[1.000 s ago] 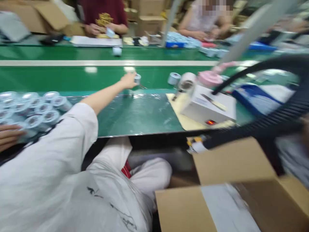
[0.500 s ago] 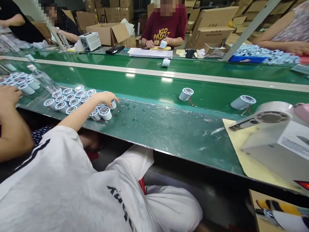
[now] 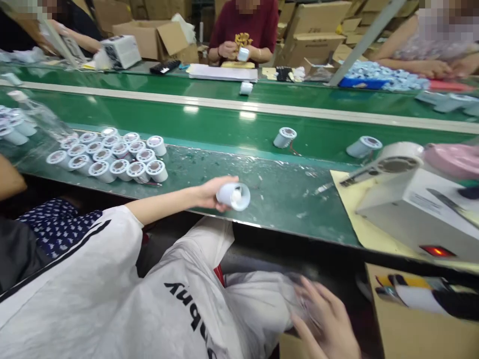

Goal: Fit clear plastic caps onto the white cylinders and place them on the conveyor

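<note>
My left hand is wrapped round a light-blue plastic cup-shaped housing, held above the front edge of the bench. The housing's open end is turned toward me, and something white shows inside it. Low at the right, near my knee, my right hand is blurred by motion, thumb and fingers apart; I make out no object in it. Several similar housings stand in close rows on the bench to the left, ringed ends up, with thin wires by some.
Two housings, one upright and one tilted, sit on the green conveyor belt. A white machine with a lit red switch stands right, above a cardboard box holding tools. A clear bottle leans left. Co-workers sit opposite and at left.
My left hand has lifted a housing from the group and brought it right and toward me. My right hand has come into view at the lower right. The view has shifted slightly.
</note>
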`<state>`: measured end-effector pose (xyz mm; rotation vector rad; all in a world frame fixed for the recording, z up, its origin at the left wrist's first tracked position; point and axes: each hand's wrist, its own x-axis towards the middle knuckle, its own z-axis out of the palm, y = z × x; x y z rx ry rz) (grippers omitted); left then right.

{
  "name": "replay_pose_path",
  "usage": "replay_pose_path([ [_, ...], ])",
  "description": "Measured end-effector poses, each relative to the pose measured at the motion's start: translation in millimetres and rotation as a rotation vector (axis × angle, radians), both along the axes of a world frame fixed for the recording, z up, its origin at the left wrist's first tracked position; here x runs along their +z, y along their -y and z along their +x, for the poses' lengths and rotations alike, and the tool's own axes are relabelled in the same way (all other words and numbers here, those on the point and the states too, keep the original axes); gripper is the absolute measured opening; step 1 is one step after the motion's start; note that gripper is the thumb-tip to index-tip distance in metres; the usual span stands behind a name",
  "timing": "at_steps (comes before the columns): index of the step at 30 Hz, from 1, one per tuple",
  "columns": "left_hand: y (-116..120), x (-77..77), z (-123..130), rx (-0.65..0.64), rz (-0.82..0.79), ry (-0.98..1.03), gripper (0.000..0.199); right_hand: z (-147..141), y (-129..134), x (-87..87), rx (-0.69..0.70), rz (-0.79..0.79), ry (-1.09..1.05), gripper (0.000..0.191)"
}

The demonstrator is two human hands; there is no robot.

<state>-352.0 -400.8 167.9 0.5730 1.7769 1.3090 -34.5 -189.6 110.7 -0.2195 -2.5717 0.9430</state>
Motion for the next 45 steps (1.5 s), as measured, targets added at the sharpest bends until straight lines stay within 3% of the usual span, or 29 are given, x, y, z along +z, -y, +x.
replay_pose_path([
  [2, -27, -14.5, 36, -0.263, 0.018, 0.152, 0.056, -19, 22, 6.0, 0.021, 0.163, -0.105, 0.048],
  [4, -44, -20.2, 63, -0.442, 0.013, 0.168, 0.038, -36, 34, 12.8, -0.031, 0.342, -0.134, 0.048],
  [6, -54, -19.5, 78, -0.571, 0.023, 0.151, 0.023, -46, 36, 17.2, -0.112, 0.433, -0.048, 0.041],
  [8, -58, -16.2, 84, -0.626, 0.064, -0.013, 0.015, -45, 33, 19.1, -0.16, 0.399, 0.055, 0.031],
  [11, -59, -13.7, 88, -0.589, 0.141, -0.383, 0.018, -34, 31, 20.4, -0.123, 0.121, 0.122, 0.011],
  [13, -57, -16.2, 91, -0.541, 0.187, -0.479, 0.025, -30, 32, 22.3, -0.099, -0.116, 0.1, 0.007],
  [17, -53, -30.0, 93, -0.516, 0.286, -0.474, 0.055, -29, 37, 27.9, -0.196, -0.445, 0.042, 0.025],
  [21, -51, -40.2, 91, -0.629, 0.348, -0.409, 0.064, -30, 36, 31.0, -0.276, -0.674, 0.013, 0.034],
  [25, -47, -37.0, 95, -0.663, 0.363, -0.302, 0.07, -27, 31, 30.2, -0.278, -0.88, -0.028, 0.033],
  [28, -44, -31.8, 99, -0.573, 0.306, -0.189, 0.071, -23, 28, 28.7, -0.14, -0.814, -0.057, 0.019],
  [32, -41, -28.3, 101, -0.508, 0.226, -0.034, 0.075, -15, 30, 25.9, -0.047, -0.444, -0.08, 0.034],
  [34, -40, -27.1, 101, -0.534, 0.229, -0.022, 0.076, -11, 31, 24.7, -0.039, -0.367, -0.095, 0.033],
  [40, -39, -22.4, 100, -0.584, 0.342, -0.016, 0.074, -5, 34, 27.2, -0.044, -0.513, -0.035, 0.035],
  [45, -39, -22.9, 100, -0.574, 0.341, 0.055, 0.079, -4, 33, 22.3, -0.06, -0.664, -0.026, 0.041],
])
